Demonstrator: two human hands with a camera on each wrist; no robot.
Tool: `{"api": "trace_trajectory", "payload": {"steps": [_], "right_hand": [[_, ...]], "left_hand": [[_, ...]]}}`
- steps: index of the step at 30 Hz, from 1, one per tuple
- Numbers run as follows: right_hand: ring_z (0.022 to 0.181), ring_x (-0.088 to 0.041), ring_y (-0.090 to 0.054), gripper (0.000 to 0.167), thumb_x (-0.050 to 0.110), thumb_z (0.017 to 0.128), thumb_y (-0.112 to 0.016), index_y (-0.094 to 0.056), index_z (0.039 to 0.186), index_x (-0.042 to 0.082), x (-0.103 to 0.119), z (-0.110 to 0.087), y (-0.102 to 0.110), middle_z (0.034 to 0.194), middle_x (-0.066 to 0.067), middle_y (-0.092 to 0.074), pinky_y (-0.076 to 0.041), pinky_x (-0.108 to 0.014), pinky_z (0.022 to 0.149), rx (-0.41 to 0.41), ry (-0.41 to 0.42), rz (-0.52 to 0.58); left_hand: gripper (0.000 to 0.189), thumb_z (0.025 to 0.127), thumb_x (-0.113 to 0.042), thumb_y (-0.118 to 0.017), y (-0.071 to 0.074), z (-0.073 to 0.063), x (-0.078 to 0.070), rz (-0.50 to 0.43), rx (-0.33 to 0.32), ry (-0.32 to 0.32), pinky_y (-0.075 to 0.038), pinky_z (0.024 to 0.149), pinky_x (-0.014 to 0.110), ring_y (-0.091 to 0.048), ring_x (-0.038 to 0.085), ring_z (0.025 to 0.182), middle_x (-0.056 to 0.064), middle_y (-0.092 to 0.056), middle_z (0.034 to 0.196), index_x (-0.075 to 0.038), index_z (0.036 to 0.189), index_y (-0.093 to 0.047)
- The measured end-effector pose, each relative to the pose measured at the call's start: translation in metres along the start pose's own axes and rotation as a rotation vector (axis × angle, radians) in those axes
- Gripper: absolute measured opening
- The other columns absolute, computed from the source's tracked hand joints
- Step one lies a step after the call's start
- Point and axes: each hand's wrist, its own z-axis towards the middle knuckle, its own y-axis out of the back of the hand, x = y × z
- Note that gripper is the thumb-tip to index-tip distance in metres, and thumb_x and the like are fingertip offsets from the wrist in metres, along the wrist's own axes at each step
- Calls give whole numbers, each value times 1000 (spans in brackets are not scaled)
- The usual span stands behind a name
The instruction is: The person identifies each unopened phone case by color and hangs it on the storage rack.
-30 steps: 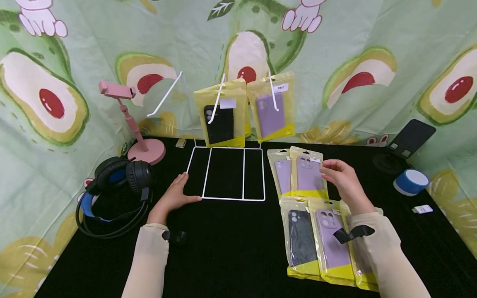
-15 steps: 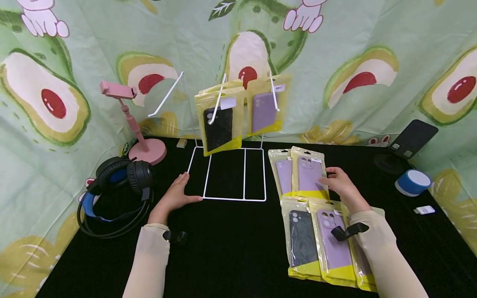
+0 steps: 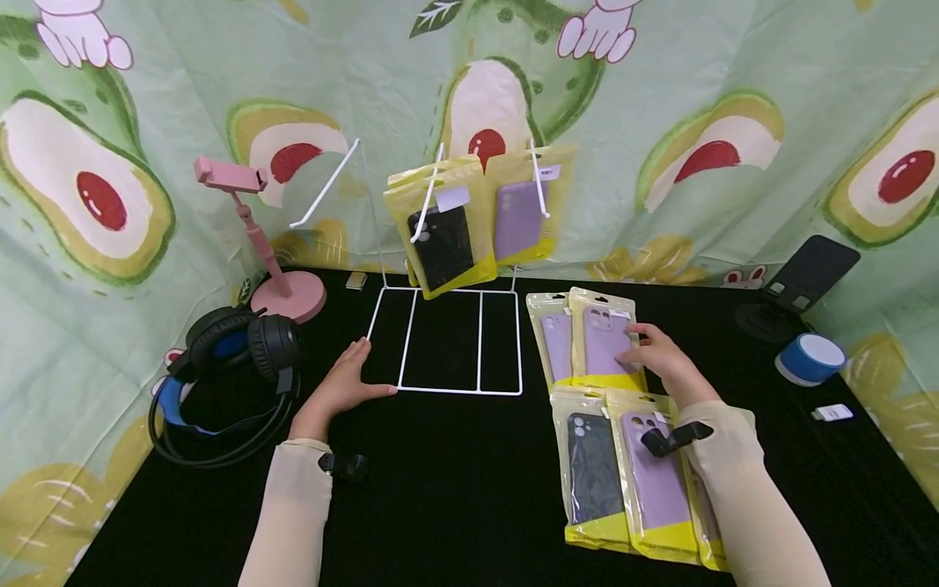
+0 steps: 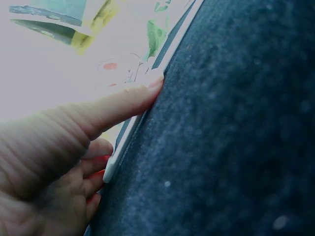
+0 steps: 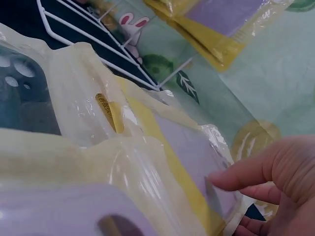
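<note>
My left hand (image 3: 341, 391) rests at the near left corner of a white wire display rack (image 3: 447, 392). Its thumb (image 4: 133, 101) lies against the front rail, and its fingers reach along the left side. Over at the right, my right hand (image 3: 663, 363) touches a clear-and-yellow pouch with a purple phone case (image 3: 605, 338). The right thumb (image 5: 231, 177) lies on the pouch face, while the other fingers are at its right edge, partly hidden. On the rack's hooks hang a pouched black phone case (image 3: 443, 253) and a pouched purple phone case (image 3: 517, 220).
Several more pouches lie nearby, including one with a dark phone case (image 3: 594, 465). Headphones (image 3: 271, 350) and a pink phone stand (image 3: 289, 295) stand left. At right are a black phone stand (image 3: 810, 273), a blue-and-white round object (image 3: 810, 359) and a USB stick (image 3: 833, 412).
My right hand has shifted slightly left, its thumb now over the purple case's pouch. The hanging pouches have swung on their hooks. My left hand has stayed put.
</note>
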Motion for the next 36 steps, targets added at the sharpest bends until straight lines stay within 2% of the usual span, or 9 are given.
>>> {"api": "trace_trajectory", "payload": {"steps": [4,10,12,14,16,19,25,31,36], "right_hand": [[114,-42,-34,53,4,88,-57,-37,136,-5,1,5,-5,132,-31,-34,-24,-58,106,-12,4,1],[116,-39,-35,41,2,90,-51,-47,130,-5,-1,2,-3,135,-26,-38,-25,-55,107,-89,-37,100],[106,-33,-41,40,3,90,-51,-48,129,-4,-4,-1,0,126,-21,-44,-35,-46,99,-115,-46,161],[91,-24,-46,36,3,89,-53,-52,125,-2,-7,-4,4,112,-11,-47,-40,-34,85,-131,-50,232],[76,-17,-46,27,3,89,-54,-57,117,4,-9,-7,8,99,-3,-47,-38,-26,71,-126,-47,305],[67,-11,-45,20,2,90,-53,-59,105,14,-9,-10,11,95,2,-45,-37,-22,64,-102,-47,373],[77,-12,-46,23,1,91,-49,-57,105,17,-1,-14,9,101,0,-43,-42,-19,67,-132,-37,419],[75,-10,-47,25,-3,90,-47,-57,98,18,8,-20,9,90,3,-47,-45,-16,62,-283,-13,555],[82,-11,-42,25,-2,92,-49,-58,97,21,21,-27,12,95,3,-41,-42,-15,65,-385,-11,649]], "left_hand": [[103,79,-43,-74,1,0,1,-1,3,-2,-9,113,55,-2,38,143,21,-5,157,3,149,-13],[103,79,-43,-74,-1,0,0,0,4,-4,-10,113,54,-2,38,143,21,-6,157,3,149,-14],[102,80,-42,-74,-1,1,-1,2,4,-1,-10,114,54,-2,37,144,20,-6,157,2,149,-14],[102,80,-42,-74,-2,1,-1,4,2,-3,-10,114,54,-2,37,144,20,-6,157,3,149,-14],[102,80,-42,-74,-2,1,-1,5,-1,-5,-10,114,54,-2,37,144,21,-6,157,3,149,-14],[102,80,-41,-74,-2,0,-1,2,-2,-2,-9,114,54,-2,37,143,20,-6,157,3,149,-14],[102,80,-42,-74,-1,0,-1,-3,1,7,-9,114,54,-1,36,144,19,-5,157,1,150,-13],[102,80,-41,-74,0,2,-2,-6,5,9,-9,113,54,-1,37,144,19,-4,157,1,150,-13],[102,80,-42,-74,0,1,0,-3,12,8,-9,114,54,-1,37,143,20,-5,157,3,149,-14]]}}
